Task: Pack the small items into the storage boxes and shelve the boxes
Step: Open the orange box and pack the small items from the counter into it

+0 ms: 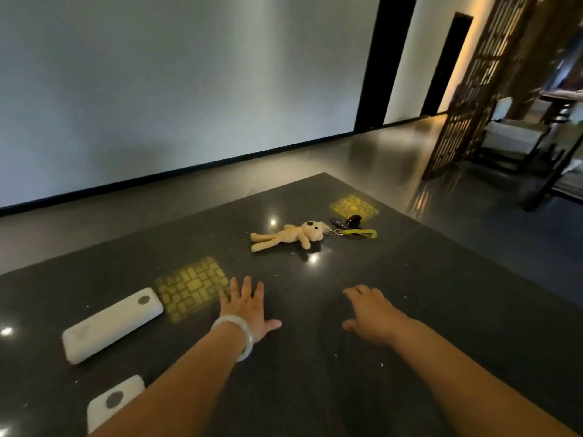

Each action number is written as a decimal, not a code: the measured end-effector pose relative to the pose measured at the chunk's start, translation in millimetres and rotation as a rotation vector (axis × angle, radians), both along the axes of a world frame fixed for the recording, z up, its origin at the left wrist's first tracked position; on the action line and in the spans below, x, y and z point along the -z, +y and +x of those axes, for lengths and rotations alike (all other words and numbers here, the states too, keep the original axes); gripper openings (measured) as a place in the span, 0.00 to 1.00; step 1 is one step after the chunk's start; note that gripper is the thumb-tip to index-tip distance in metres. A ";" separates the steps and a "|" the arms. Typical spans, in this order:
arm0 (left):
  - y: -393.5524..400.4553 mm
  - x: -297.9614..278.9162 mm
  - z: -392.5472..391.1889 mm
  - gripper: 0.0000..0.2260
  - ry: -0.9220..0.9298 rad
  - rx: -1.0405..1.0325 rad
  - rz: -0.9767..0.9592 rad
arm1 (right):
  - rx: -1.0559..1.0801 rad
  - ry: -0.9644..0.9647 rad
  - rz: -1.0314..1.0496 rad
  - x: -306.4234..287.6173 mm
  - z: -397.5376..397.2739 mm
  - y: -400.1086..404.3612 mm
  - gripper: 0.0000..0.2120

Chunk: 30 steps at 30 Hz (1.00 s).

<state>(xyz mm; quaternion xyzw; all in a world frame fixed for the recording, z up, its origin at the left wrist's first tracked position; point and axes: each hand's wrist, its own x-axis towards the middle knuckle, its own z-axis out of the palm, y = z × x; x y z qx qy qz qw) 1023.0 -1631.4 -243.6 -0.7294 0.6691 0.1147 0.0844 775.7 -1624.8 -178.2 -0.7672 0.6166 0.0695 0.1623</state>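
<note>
Dark polished stone forms the bench (410, 310), which carries everything in view and mirrors small spots of ceiling light. At the far left lie two white oblong cases: the upper white case (112, 324) rests flat and angled, with a small dark hexagonal mark near its far end, and the lower white case (110, 402) sits near the bottom edge, partly hidden behind the left forearm. Just right of the upper case a yellow lattice reflection (192, 287) glows on the stone. The left hand (247, 309) comes next, with a pale bangle (236, 334) round its wrist; its grip is fully spread, fingers straight and splayed, palm down over the bench and holding nothing, its fingertips at the edge of the yellow patch. Beyond and between the two hands lies the plush bear keychain (290, 236), a beige toy on its back, head to the right, well apart from both hands. A metal ring at its head joins a black key fob (350, 221) and a yellow-green strap (361, 232). The right hand (373, 313) hovers palm down with fingers loosely bent, its grip relaxed and empty. At the far right stands a wooden lattice screen (479, 83) with chairs behind it.
</note>
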 end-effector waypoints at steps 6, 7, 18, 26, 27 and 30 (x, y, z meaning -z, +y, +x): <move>-20.8 43.1 15.1 0.45 0.064 -0.019 0.092 | -0.034 -0.010 -0.090 16.9 34.0 -100.1 0.41; -22.2 48.7 16.5 0.45 0.067 -0.018 0.095 | -0.043 -0.008 -0.115 22.2 40.8 -119.9 0.43; -21.2 45.5 15.7 0.45 0.068 0.007 0.137 | -0.081 0.025 -0.214 51.8 58.8 -222.3 0.46; -18.9 32.0 13.1 0.45 0.064 -0.015 0.146 | -0.147 0.039 -0.180 45.4 42.6 -182.1 0.19; -18.1 30.2 13.0 0.45 0.066 -0.017 0.145 | -0.129 0.006 -0.155 46.7 38.7 -171.4 0.18; -14.5 25.9 11.2 0.44 0.076 -0.028 0.133 | -0.087 -0.068 -0.167 55.9 21.7 -131.2 0.20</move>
